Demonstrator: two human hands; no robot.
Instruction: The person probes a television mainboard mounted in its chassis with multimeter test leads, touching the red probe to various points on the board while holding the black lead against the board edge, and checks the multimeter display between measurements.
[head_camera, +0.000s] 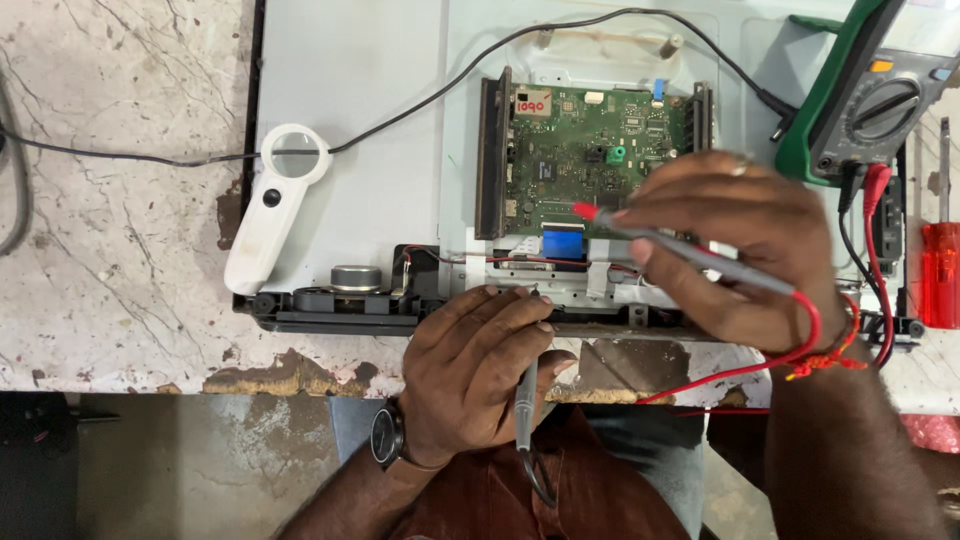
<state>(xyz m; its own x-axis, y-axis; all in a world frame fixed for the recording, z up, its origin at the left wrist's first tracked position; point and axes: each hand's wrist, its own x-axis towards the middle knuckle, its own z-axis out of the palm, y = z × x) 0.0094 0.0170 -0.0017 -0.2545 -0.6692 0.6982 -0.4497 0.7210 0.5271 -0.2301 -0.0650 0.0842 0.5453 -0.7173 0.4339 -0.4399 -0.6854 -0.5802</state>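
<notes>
Marble bench (120, 250) carries the opened grey chassis (350, 90) with its green circuit board (590, 160). My right hand (740, 240) arches over it, fingers pinched on the red probe (680, 245), tip touching the board. My left hand (475, 370) curls tight around the black probe (526, 400) at the chassis edge.

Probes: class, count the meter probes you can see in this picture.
2. The red-tipped probe is in the right hand, tip over the circuit board. The grey probe is in the left hand, at the panel's near edge.
</notes>
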